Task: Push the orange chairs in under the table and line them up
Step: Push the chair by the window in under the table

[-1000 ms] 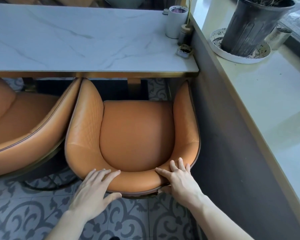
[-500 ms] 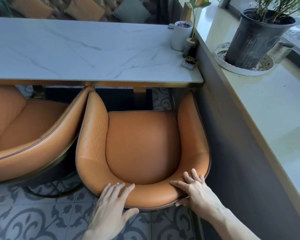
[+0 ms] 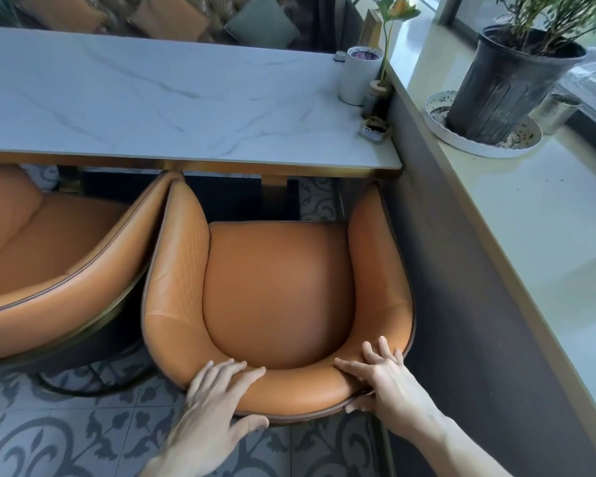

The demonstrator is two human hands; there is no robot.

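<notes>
An orange leather chair (image 3: pixel 276 287) stands in front of me with its arm tips just at the edge of the white marble table (image 3: pixel 172 94). My left hand (image 3: pixel 214 404) grips the curved backrest at its left, fingers over the top and thumb behind. My right hand (image 3: pixel 386 383) grips the same backrest at its right. A second orange chair (image 3: pixel 52 256) stands to the left, turned at an angle, its rim touching the first chair's left arm.
A dark low wall (image 3: pixel 461 304) runs close along the chair's right side, topped by a pale ledge (image 3: pixel 544 242) with a black plant pot (image 3: pixel 506 87) on a white saucer. A white cup (image 3: pixel 358 77) and small vases stand at the table's right end. Patterned grey floor tiles (image 3: pixel 66 438) lie below.
The view has tilted up, so more of the far bench and plants shows. Both hands stay on the backrest, and the chair keeps its place at the table edge.
</notes>
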